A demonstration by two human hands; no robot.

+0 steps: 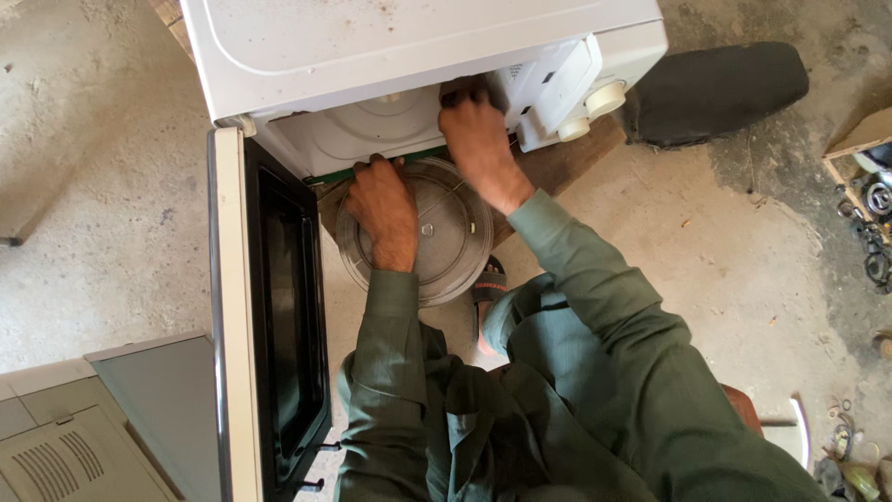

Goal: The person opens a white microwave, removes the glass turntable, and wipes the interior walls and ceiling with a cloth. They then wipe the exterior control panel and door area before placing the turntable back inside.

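The left hand (383, 212) grips the far rim of a round glass tray (437, 244), which lies flat just in front of the white microwave (372, 56), at the mouth of its cavity. The right hand (476, 139) reaches into the cavity's right edge beside the control panel (557, 88); its fingers are hidden, so its grip cannot be told. The door (265, 316) stands open at left.

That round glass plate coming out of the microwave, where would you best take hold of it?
Probably by the rim. The glass plate is flat, round and half out of the microwave opening, so its near edge is free. The left hand rests on top; the right hand grips the cabinet front.
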